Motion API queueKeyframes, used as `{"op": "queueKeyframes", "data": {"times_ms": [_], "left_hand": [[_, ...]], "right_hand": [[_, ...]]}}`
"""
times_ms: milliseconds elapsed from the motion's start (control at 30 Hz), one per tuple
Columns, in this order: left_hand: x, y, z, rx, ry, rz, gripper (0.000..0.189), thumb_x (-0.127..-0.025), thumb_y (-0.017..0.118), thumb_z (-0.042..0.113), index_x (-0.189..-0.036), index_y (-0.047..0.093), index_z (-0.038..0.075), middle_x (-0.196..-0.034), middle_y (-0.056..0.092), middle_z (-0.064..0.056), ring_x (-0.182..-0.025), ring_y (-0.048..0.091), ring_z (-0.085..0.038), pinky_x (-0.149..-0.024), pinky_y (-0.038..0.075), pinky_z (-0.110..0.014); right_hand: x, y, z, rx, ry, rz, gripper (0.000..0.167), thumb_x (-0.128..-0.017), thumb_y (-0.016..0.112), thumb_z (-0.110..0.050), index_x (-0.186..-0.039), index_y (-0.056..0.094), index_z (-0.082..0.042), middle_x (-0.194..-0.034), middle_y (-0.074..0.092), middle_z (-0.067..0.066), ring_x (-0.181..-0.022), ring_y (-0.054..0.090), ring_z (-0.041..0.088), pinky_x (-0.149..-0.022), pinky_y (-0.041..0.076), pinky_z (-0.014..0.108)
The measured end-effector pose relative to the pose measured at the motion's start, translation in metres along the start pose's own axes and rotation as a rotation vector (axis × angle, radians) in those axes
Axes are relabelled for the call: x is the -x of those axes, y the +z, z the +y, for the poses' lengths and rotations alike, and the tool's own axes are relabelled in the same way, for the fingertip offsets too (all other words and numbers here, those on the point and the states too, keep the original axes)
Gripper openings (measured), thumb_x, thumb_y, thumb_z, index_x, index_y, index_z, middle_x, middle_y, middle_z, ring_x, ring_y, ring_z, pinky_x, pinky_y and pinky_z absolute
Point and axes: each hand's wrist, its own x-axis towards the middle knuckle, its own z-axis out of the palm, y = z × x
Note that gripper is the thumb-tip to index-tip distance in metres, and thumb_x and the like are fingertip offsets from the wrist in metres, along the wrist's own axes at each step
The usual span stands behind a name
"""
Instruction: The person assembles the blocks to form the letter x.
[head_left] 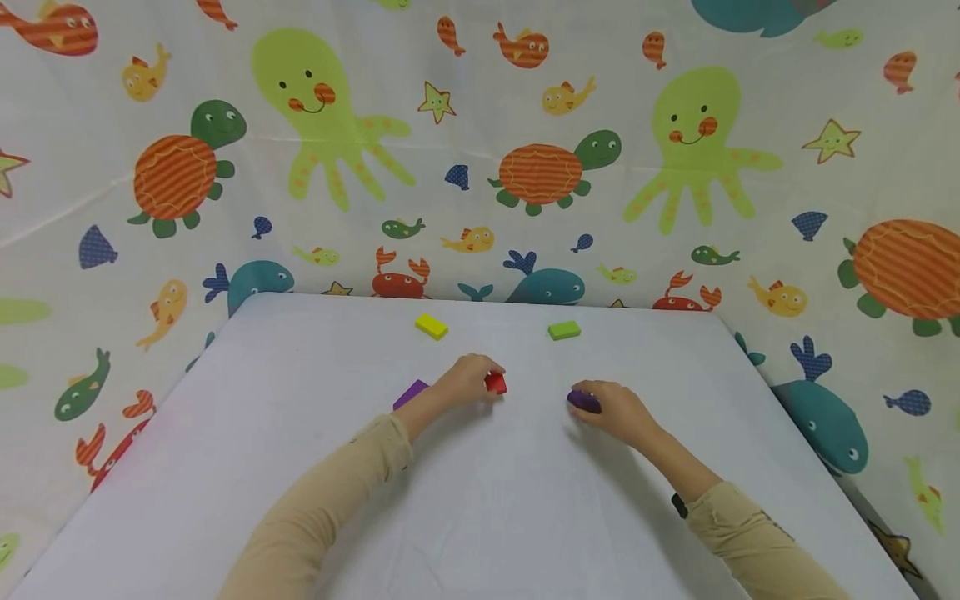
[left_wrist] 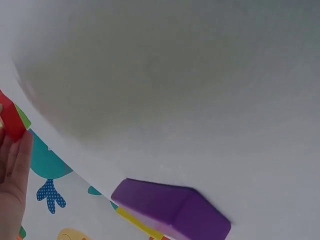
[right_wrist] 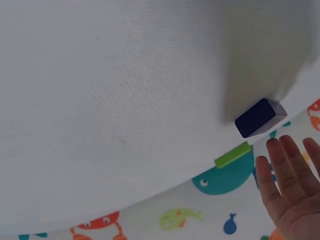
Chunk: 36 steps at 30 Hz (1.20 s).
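In the head view my left hand [head_left: 467, 379] grips a small red block [head_left: 497, 383] near the table's middle. The left wrist view shows the red block [left_wrist: 12, 119] at the left edge, at the fingertips. A purple block [head_left: 409, 393] lies beside the left wrist, partly hidden by the forearm. Farther right, my right hand [head_left: 617, 410] is around a dark purple block [head_left: 584, 402]. From the right wrist, the fingers of this hand [right_wrist: 295, 190] look straight and spread, with a small gap between them and the dark block [right_wrist: 257, 119]; the thumb is out of view there.
On the white table [head_left: 465, 500], a yellow block [head_left: 432, 326] and a green block [head_left: 564, 330] lie toward the back edge. A curtain [head_left: 465, 208] printed with sea animals hangs behind the table and along its sides.
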Motion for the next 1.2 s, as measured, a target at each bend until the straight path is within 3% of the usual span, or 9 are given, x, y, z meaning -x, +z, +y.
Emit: {"op": "queueKeyframes", "data": {"times_ms": [333,533,800,1000,1200], "left_hand": [[-0.009,-0.002,-0.003,-0.003,0.050,-0.082,0.043,-0.082,0.072,0.014,-0.124,0.062,0.009,-0.119,0.060,-0.010,-0.103,0.052,-0.019,-0.086,0.053,-0.028],[-0.016,-0.004,-0.005,-0.086,0.131,-0.133,0.038,-0.085,0.069,0.013,-0.123,0.063,0.007,-0.115,0.061,-0.011,-0.098,0.053,-0.018,-0.083,0.052,-0.026],[-0.015,-0.007,-0.008,-0.154,0.192,-0.198,0.040,-0.086,0.067,0.008,-0.125,0.060,0.006,-0.117,0.061,-0.012,-0.100,0.053,-0.020,-0.088,0.049,-0.030],[-0.017,-0.008,-0.010,-0.160,0.228,-0.196,0.045,-0.086,0.065,0.007,-0.130,0.056,0.004,-0.123,0.059,-0.014,-0.110,0.053,-0.024,-0.097,0.047,-0.035],[-0.016,-0.002,-0.012,-0.158,0.182,-0.137,0.050,-0.084,0.071,0.018,-0.130,0.056,0.006,-0.131,0.057,-0.012,-0.120,0.052,-0.025,-0.103,0.044,-0.037]], "right_hand": [[-0.003,-0.003,0.000,0.006,0.006,-0.019,0.040,-0.084,0.070,-0.026,-0.115,0.063,-0.001,-0.112,0.067,0.017,-0.095,0.064,0.028,-0.082,0.054,0.045],[-0.003,-0.002,0.000,0.004,-0.008,-0.004,0.040,-0.083,0.071,-0.025,-0.114,0.064,0.000,-0.110,0.068,0.017,-0.094,0.064,0.028,-0.082,0.054,0.045],[-0.005,0.002,-0.001,0.005,-0.020,-0.009,0.040,-0.083,0.072,-0.024,-0.114,0.064,0.000,-0.111,0.068,0.017,-0.096,0.065,0.029,-0.084,0.054,0.045],[-0.005,0.001,0.000,0.007,-0.011,-0.010,0.040,-0.082,0.072,-0.024,-0.113,0.065,0.000,-0.111,0.068,0.017,-0.098,0.065,0.030,-0.085,0.053,0.046],[-0.006,0.002,0.001,0.010,-0.019,-0.017,0.039,-0.083,0.071,-0.024,-0.114,0.064,0.000,-0.111,0.068,0.017,-0.097,0.065,0.029,-0.084,0.054,0.045]]}}
